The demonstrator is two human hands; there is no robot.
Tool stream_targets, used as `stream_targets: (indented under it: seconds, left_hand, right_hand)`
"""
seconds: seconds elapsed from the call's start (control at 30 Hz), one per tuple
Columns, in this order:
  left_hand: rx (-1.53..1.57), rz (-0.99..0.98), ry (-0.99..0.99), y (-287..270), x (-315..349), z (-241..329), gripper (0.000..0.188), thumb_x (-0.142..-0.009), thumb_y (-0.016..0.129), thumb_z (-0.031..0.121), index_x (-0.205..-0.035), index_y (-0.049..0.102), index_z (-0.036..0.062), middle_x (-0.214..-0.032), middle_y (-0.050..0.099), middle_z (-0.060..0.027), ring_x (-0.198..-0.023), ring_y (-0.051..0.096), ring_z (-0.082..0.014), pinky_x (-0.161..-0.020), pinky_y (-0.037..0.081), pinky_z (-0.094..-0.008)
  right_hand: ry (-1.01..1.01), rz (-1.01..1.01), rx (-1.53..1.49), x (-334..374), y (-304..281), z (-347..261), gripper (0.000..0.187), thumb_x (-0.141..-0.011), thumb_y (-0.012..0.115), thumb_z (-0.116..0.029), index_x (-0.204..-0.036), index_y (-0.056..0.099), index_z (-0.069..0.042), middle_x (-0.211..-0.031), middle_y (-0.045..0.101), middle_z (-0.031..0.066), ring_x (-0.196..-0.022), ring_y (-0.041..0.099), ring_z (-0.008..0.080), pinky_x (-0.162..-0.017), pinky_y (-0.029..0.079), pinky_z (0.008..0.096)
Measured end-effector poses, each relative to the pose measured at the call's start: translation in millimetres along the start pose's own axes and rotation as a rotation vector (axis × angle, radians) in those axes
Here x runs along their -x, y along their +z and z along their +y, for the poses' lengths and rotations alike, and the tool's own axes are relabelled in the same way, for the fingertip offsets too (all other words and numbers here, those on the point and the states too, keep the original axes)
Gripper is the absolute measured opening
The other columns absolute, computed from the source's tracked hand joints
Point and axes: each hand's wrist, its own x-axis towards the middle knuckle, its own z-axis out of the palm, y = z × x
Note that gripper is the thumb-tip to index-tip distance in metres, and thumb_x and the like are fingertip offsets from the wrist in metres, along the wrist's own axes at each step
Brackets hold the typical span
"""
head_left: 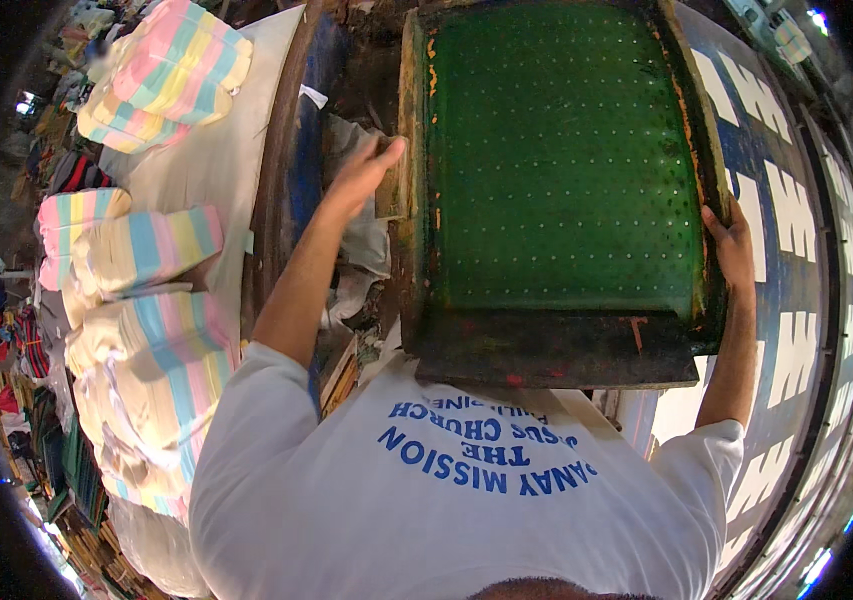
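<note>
A large silk-screen printing frame is in front of my body. It has a taut green mesh with rows of small pale dots, worn dark borders and a wide dark band along its near end. My right hand grips its right edge, the thumb lying over the top and the other fingers mostly hidden under or behind the rim. At the left edge is my left hand, thumb and fingers stretched out and apart, fingertips at the rim. Whether they touch it, I cannot be sure.
To the left, bundles of pastel striped cloth lie along a pale-covered surface. Crumpled grey cloth sits beside the frame. On the right runs a long dark-blue table with white printed shapes in rows.
</note>
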Motion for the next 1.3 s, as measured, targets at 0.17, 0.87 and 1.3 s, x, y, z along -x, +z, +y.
stream_targets:
  seconds: [0.17, 0.87, 1.3]
  left_hand:
    - [0.384, -0.306, -0.118, -40.8, -50.9, -22.8, 0.118, -0.098, 0.046, 0.085, -0.170, 0.017, -0.0038, -0.177, 0.020, -0.0250, -0.164, 0.021, -0.0357, -0.127, 0.030, -0.0536]
    - [0.169, -0.350, -0.296, -168.7, -293.0, 36.9, 0.122, -0.094, 0.031, 0.094, -0.168, 0.025, -0.0021, -0.168, 0.043, -0.0205, -0.138, 0.060, -0.0322, -0.105, 0.055, -0.0534]
    - [-0.283, -0.564, 0.050, -96.9, -463.0, 151.3, 0.122, -0.092, 0.038, 0.096, -0.162, 0.040, -0.0038, -0.156, 0.054, -0.0230, -0.127, 0.065, -0.0325, -0.110, 0.050, -0.0448]
  right_hand:
    - [-0.036, 0.080, 0.103, -39.5, 6.0, -23.9, 0.044, -0.107, 0.067, -0.014, -0.147, 0.058, 0.002, -0.132, 0.072, 0.0110, -0.119, 0.065, 0.0201, -0.106, 0.049, 0.0344]
    - [0.079, 0.144, 0.078, -201.3, 69.3, -38.3, 0.046, -0.103, 0.072, -0.013, -0.144, 0.060, 0.003, -0.129, 0.072, 0.0101, -0.117, 0.065, 0.0183, -0.105, 0.050, 0.0331]
    - [0.231, 0.366, 0.046, -284.6, 50.9, 10.9, 0.056, -0.101, 0.074, -0.007, -0.152, 0.055, 0.005, -0.138, 0.070, 0.0111, -0.122, 0.064, 0.0187, -0.109, 0.049, 0.0342]
